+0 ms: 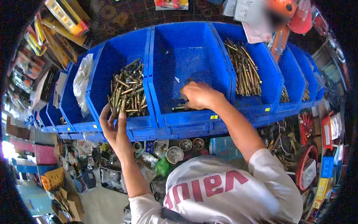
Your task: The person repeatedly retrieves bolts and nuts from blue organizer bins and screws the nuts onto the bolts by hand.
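My left hand [118,131] is at the front lip of a blue bin [128,46] heaped with brass-coloured bolts [128,89]. Its thumb and fingers close around a few bolts [122,107] that point upward. Inside the neighbouring blue bin [179,35], my right hand [201,96] reaches down near the front wall with curled fingers. Its fingertips are mostly hidden, and small dark bits show beside them. A few loose bolts [181,107] lie on that bin's floor by the hand.
Long brass-coloured bolts [244,71] fill part of the bin to the right. A white plastic bag [82,82] hangs in a left bin. Packaged goods [67,20] border the row at upper left. Below stand tubs [174,154] and a green bag [162,167].
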Motion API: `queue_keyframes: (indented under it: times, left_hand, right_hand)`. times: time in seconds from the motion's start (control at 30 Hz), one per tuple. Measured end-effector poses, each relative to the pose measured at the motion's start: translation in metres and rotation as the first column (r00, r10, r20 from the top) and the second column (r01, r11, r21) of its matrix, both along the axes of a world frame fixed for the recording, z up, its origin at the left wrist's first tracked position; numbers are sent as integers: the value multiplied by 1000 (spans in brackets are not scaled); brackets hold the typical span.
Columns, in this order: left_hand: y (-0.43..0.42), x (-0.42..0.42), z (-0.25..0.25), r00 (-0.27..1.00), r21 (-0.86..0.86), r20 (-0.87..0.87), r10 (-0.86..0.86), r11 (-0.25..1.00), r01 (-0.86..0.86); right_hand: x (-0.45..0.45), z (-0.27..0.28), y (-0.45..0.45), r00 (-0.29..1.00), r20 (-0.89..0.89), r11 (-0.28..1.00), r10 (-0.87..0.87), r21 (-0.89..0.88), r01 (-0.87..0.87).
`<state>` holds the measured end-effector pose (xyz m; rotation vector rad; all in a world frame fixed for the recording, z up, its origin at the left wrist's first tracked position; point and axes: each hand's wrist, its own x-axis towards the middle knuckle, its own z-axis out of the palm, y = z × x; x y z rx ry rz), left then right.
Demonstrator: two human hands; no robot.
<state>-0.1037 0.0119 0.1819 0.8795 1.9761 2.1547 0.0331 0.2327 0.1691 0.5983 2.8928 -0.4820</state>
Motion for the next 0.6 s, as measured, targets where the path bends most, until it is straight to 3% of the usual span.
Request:
queue_keyframes:
  times: [0.07, 0.17, 0.33, 0.43, 0.5, 0.53, 0.6]
  left_hand:
    - [-1, 0, 0, 1000, 26, 10, -13, 1000, 13]
    - [-1, 3, 1, 999, 63, 30, -23, 998, 21]
    - [3, 10, -8, 996, 80, 13, -91, 993, 90]
    - [6, 15, -10, 977, 26, -137, -163, 985, 168]
    - [10, 21, -11, 964, -3, -173, -203, 979, 206]
    - [12, 25, -14, 955, 21, -167, -245, 967, 252]
    - [12, 36, -13, 953, -24, -118, -279, 960, 278]
  right_hand:
    - [3, -1, -3, 990, -124, 994, -59, 87, 71]
    - [7, 0, -3, 982, -87, 986, -166, 7, 168]
    - [10, -11, 2, 980, -164, 991, -113, 56, 123]
    - [12, -9, 2, 981, -151, 993, -119, 1, 120]
    - [19, -14, 3, 869, -492, 992, 53, 123, 9]
    - [25, -13, 2, 870, -490, 992, 57, 123, 4]
    - [37, 13, -14, 807, -591, 997, 9, -58, -53]
